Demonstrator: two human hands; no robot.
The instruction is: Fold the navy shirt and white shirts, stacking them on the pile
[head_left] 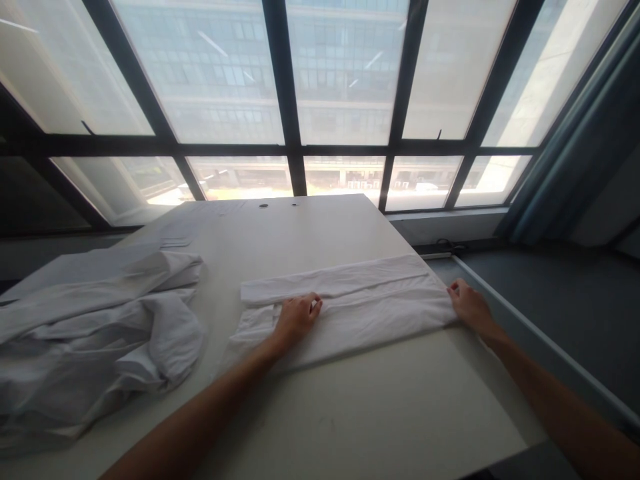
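Observation:
A white garment [370, 293], folded into a long flat strip, lies across the table in front of me; its exact kind is hidden by the folds. My left hand [300, 315] rests on the strip left of its middle, fingers curled and pinching at the fabric along a fold line. At the strip's right end, by the table edge, my right hand [469, 303] grips the end of the cloth between thumb and fingers. Some layered folds show at the left end, beyond my left wrist.
A crumpled heap of white cloth [125, 333] covers the left part of the white table [310, 233]. The table's right edge drops to a dark floor [550, 293]. Large framed windows [345, 73] stand behind, with a blue-grey curtain [565, 133] at right.

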